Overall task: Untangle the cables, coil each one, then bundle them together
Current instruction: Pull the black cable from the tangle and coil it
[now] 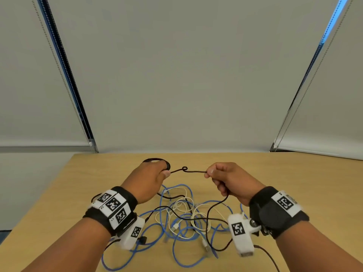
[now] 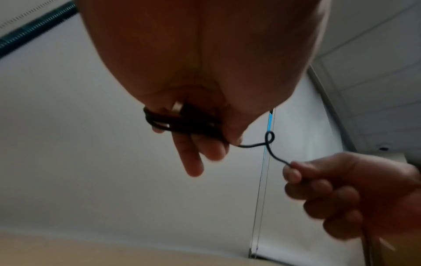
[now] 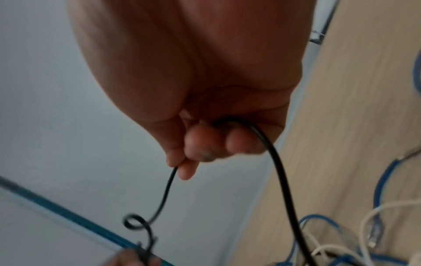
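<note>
Both hands are raised above the wooden table (image 1: 59,197). A thin black cable (image 1: 193,171) stretches between them with a small kink loop (image 2: 269,137) in the middle. My left hand (image 1: 151,177) holds a few coiled turns of the black cable (image 2: 180,124), wound around its fingers with the thumb pinching them. My right hand (image 1: 225,179) grips the same black cable (image 3: 276,162) in a fist; the cable drops from it to the table. Under the hands lies a tangle of blue cable (image 1: 176,250), white cable (image 1: 182,209) and more black cable.
Pale roller blinds (image 1: 176,75) hang behind the table's far edge. My wrists carry black bands with white camera units (image 1: 240,236). The tangle lies on the near middle of the table, with a blue cable (image 3: 385,180) trailing to the right.
</note>
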`<action>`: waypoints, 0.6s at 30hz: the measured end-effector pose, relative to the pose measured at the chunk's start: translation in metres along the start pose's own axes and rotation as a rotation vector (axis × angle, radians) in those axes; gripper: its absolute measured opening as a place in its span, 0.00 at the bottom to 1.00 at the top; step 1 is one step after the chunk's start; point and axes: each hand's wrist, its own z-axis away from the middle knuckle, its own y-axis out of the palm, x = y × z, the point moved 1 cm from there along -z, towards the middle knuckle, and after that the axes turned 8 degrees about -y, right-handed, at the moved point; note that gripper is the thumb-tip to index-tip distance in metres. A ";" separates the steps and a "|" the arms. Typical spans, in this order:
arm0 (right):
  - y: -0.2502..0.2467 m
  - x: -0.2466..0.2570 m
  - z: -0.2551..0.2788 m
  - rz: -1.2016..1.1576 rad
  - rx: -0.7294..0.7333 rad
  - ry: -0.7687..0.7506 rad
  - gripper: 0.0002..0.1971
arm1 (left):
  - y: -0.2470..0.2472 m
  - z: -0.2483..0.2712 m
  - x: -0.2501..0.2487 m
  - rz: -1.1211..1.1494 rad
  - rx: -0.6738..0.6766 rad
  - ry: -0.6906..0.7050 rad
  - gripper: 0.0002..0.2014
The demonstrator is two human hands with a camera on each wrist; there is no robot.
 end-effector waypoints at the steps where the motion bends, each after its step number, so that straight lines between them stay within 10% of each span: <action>1: 0.005 0.000 0.001 0.065 0.041 0.015 0.13 | 0.000 0.001 -0.005 0.027 -0.033 0.004 0.12; 6: 0.041 0.008 0.001 0.207 0.243 -0.065 0.12 | 0.008 0.004 -0.034 0.227 -0.121 0.050 0.12; 12: 0.044 0.012 0.003 -0.251 0.410 -0.008 0.08 | 0.019 -0.001 -0.024 -0.140 -0.190 0.063 0.11; 18: 0.007 -0.002 -0.015 -0.245 -0.021 0.070 0.12 | 0.022 0.010 0.005 -0.213 -0.074 0.096 0.08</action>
